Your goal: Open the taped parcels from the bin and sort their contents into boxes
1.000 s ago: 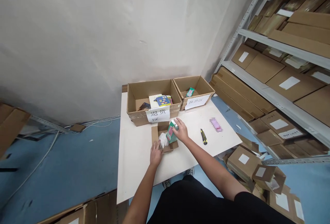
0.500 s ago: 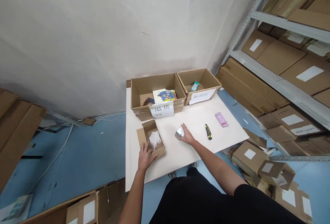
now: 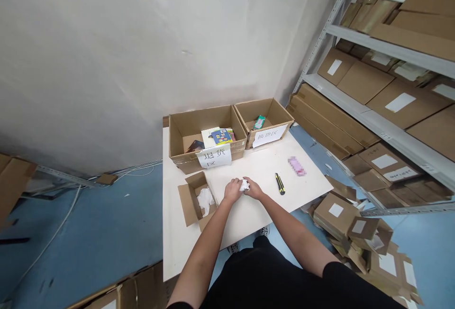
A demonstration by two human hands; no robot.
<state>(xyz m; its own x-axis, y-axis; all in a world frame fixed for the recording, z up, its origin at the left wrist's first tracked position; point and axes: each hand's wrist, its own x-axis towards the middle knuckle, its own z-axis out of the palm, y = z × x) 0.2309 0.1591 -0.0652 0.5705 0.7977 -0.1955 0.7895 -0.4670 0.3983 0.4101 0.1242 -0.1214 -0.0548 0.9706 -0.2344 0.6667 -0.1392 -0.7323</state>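
Observation:
Both my hands are closed around a small white-and-green box (image 3: 244, 185) at the middle of the table. My left hand (image 3: 232, 190) grips its left side, and my right hand (image 3: 253, 189) its right; the fingers cover most of it. Just left of them stands an opened cardboard box (image 3: 186, 204) with crumpled white wrapping (image 3: 205, 200) inside. A black-and-yellow utility knife (image 3: 279, 184) lies to the right of my right hand. Farther right is a pink item (image 3: 296, 166), blurred out.
Two labelled cartons stand at the table's back: a larger left carton (image 3: 185, 161) holding booklets (image 3: 221, 136), and a right carton (image 3: 245, 105) with a green packet (image 3: 259, 122). Shelving (image 3: 359, 98) full of boxes rises at right. Boxes (image 3: 334, 212) are piled on the floor below.
My left hand has let go of the opened cardboard box and moved right onto the small box. My right hand still holds it. The view has shifted slightly to the right.

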